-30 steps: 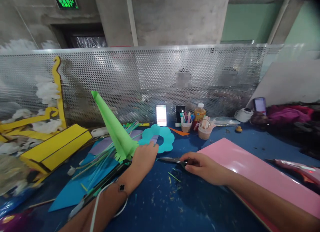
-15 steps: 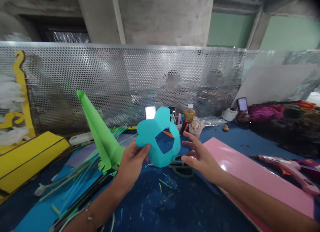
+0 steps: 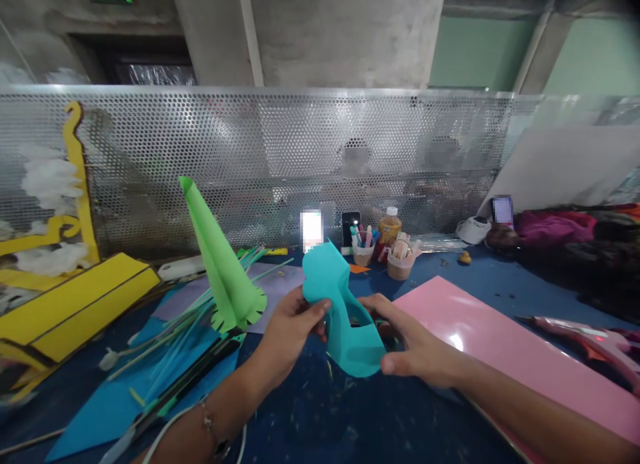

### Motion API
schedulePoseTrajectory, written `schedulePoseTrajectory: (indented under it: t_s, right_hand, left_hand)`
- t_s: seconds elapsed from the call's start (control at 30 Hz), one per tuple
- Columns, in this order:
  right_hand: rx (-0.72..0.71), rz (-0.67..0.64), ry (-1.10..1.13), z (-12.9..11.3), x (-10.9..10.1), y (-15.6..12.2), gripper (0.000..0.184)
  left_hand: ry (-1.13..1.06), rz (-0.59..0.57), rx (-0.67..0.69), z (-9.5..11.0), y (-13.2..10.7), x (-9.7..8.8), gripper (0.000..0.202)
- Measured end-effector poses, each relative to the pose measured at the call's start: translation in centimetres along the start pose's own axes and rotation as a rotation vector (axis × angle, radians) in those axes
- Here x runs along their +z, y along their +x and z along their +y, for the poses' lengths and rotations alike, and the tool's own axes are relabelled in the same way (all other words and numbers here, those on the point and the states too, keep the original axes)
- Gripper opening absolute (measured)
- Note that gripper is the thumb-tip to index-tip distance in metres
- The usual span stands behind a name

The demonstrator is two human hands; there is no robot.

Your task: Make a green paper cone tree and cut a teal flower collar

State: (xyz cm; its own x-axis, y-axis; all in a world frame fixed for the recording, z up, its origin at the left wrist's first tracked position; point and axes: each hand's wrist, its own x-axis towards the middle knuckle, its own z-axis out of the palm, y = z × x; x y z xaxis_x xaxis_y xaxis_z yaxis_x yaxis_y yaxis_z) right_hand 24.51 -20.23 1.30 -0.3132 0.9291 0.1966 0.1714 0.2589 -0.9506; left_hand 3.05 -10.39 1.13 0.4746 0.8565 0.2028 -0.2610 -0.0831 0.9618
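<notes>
A teal paper flower cut-out [image 3: 340, 317] with a hole in its middle is held up over the blue table, bent between both hands. My left hand [image 3: 295, 327] pinches its left side with thumb on top. My right hand [image 3: 410, 347] grips its lower right edge, thumb under the paper. A green paper cone [image 3: 220, 264] with a fringed base stands just left of my left hand, among thin green and blue paper strips [image 3: 175, 337].
A large pink sheet [image 3: 500, 351] lies at the right with a pink glue gun [image 3: 585, 337] beyond it. Cups of pens [image 3: 363, 247], a bottle [image 3: 389, 227] and phones stand at the perforated metal screen [image 3: 250, 157]. Yellow card pieces [image 3: 65, 304] lie at the left.
My left hand lifted the teal flower off the table. My right hand left the scissors and took hold of the flower's other side, and the paper is now bent between both hands.
</notes>
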Motion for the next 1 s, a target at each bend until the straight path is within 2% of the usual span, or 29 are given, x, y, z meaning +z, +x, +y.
schedulePoseTrajectory:
  t_s: [0.23,0.3,0.4,0.47,0.5,0.6,0.67,0.77,0.9,1.0]
  right_hand:
    - [0.042,0.143,-0.103,-0.1,0.7,0.3,0.070]
    - [0.038,0.213,-0.130,0.4,0.3,0.4,0.067]
    - [0.075,0.290,-0.091,1.2,-0.4,0.5,0.066]
    - [0.106,0.302,-0.032,1.5,-0.7,0.4,0.066]
    - [0.121,0.298,-0.014,1.5,-0.8,0.4,0.065]
    - [0.165,0.258,-0.002,1.5,-0.9,0.4,0.060]
    - [0.184,0.235,-0.020,1.4,-0.8,0.4,0.055]
    - [0.180,0.229,-0.090,1.2,-0.8,0.4,0.050]
    - [0.201,0.257,-0.185,1.0,-0.9,0.3,0.055]
    - [0.176,0.297,-0.126,1.1,-1.1,0.3,0.062]
  left_hand:
    - [0.043,-0.107,-0.051,0.0,-0.3,0.1,0.037]
    - [0.109,-0.077,-0.011,0.0,-0.2,-0.1,0.038]
    - [0.174,0.072,0.137,0.0,0.1,-0.5,0.038]
    - [0.091,0.157,0.188,0.1,0.3,-0.6,0.048]
    - [0.021,0.163,0.177,0.2,0.3,-0.6,0.057]
    - [-0.180,0.073,0.046,0.6,0.1,-0.4,0.076]
    - [-0.236,0.002,-0.034,0.8,-0.1,-0.3,0.074]
    - [-0.251,-0.046,-0.057,0.9,-0.2,-0.2,0.059]
    - [-0.258,-0.017,-0.045,0.8,-0.2,-0.4,0.050]
    - [-0.267,0.038,-0.029,0.8,0.0,-0.4,0.039]
